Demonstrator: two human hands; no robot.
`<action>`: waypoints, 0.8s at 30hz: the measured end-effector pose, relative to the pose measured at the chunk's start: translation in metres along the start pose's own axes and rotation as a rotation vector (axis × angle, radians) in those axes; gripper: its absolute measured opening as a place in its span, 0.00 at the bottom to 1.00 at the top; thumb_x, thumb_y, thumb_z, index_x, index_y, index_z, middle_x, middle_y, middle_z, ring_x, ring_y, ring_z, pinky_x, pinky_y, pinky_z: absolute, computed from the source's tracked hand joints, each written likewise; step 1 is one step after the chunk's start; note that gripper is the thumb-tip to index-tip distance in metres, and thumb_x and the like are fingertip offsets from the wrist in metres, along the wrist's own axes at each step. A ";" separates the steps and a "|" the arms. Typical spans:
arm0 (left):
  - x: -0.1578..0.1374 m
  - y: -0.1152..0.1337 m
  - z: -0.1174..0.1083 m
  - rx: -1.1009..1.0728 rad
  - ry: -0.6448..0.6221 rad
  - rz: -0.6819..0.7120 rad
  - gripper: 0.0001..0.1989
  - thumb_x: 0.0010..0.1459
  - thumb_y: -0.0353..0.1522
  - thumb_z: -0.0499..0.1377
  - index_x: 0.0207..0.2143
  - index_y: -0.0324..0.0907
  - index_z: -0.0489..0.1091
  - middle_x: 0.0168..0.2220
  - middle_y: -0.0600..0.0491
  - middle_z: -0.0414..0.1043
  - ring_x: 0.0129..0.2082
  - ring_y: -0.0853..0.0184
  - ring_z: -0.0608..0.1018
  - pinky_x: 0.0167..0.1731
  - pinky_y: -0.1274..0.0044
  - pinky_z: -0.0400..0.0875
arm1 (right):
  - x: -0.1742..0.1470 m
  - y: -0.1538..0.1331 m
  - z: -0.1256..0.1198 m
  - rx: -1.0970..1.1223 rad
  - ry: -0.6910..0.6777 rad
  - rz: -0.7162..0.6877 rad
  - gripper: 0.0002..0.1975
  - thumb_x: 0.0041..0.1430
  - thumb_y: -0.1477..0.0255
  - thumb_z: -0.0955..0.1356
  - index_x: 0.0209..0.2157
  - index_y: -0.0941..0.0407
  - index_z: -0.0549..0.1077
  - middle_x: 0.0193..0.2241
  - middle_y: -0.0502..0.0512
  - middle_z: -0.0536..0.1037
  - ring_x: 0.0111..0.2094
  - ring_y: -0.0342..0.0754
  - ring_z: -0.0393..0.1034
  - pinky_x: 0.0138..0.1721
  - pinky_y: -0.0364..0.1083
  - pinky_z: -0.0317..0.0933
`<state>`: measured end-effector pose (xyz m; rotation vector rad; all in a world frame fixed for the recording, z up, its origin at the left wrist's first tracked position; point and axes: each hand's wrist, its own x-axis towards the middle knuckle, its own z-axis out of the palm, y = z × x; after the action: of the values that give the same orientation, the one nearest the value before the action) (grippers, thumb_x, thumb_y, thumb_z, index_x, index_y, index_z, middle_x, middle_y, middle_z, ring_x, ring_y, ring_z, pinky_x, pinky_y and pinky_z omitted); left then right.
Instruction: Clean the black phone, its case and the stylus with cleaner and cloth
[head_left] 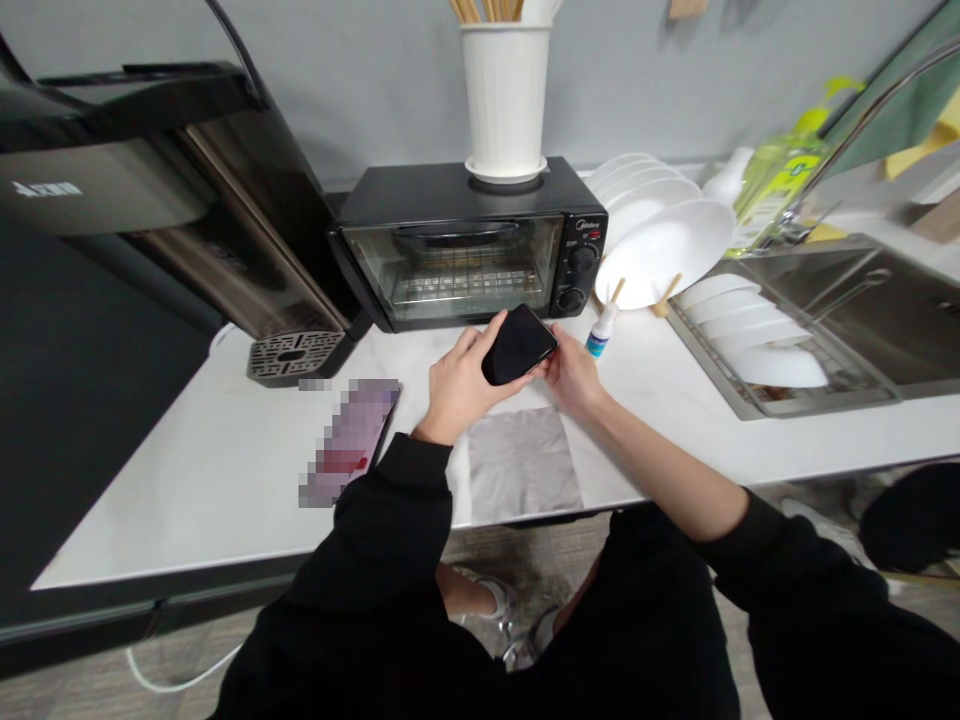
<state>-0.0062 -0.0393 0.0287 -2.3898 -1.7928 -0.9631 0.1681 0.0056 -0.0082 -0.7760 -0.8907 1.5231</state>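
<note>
Black and white, splashed with lime

The phone (519, 346) is glossy black. At the counter's (225, 500) front edge, the cloth (525, 465) is plain pale grey; the counter is white. The small bottle (602, 325) is white, its label (597, 346) blue. Along the back edge, the toaster oven (405, 190) is black, the plates (664, 255) white. The soap bottle (780, 180) is lime green, the sleeves (405, 505) plain black.

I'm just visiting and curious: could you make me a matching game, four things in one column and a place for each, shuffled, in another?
Things
1. dark phone
2. grey cloth
3. white cup
4. small bottle

Places
A. on top of the oven
B. on the counter, near the upright plates
C. in the left hand, with the right hand at its edge
D. spread flat near the counter's front edge

Pairs: 1-C, 2-D, 3-A, 4-B
</note>
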 end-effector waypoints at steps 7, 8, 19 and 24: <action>0.001 -0.006 0.001 -0.092 0.030 0.012 0.44 0.54 0.44 0.72 0.71 0.53 0.61 0.57 0.52 0.76 0.52 0.56 0.82 0.48 0.72 0.76 | -0.006 -0.009 0.002 -0.230 0.011 -0.285 0.18 0.60 0.50 0.73 0.45 0.45 0.73 0.29 0.43 0.72 0.26 0.43 0.68 0.29 0.44 0.71; 0.001 -0.007 0.000 -0.122 0.034 0.025 0.43 0.55 0.44 0.72 0.70 0.52 0.61 0.58 0.52 0.76 0.54 0.56 0.81 0.51 0.71 0.75 | -0.007 -0.011 0.002 -0.253 -0.003 -0.306 0.17 0.61 0.51 0.72 0.45 0.45 0.74 0.30 0.45 0.73 0.27 0.44 0.69 0.29 0.44 0.71; 0.010 -0.019 0.005 -0.467 0.267 0.118 0.35 0.58 0.43 0.68 0.65 0.45 0.66 0.61 0.44 0.72 0.60 0.54 0.76 0.62 0.62 0.70 | -0.001 -0.006 -0.005 -0.345 0.017 -0.332 0.10 0.62 0.59 0.72 0.42 0.48 0.81 0.36 0.49 0.78 0.34 0.47 0.73 0.43 0.48 0.70; 0.014 -0.031 0.008 -0.885 0.552 -0.035 0.32 0.63 0.56 0.58 0.60 0.46 0.70 0.51 0.46 0.76 0.35 0.65 0.81 0.40 0.71 0.78 | 0.006 -0.003 -0.010 -0.312 0.039 -0.331 0.13 0.61 0.58 0.73 0.46 0.46 0.77 0.34 0.46 0.76 0.29 0.44 0.70 0.37 0.46 0.69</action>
<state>-0.0272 -0.0133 0.0179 -2.0235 -1.3410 -2.5135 0.1771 0.0126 -0.0107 -0.8298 -1.1813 1.0895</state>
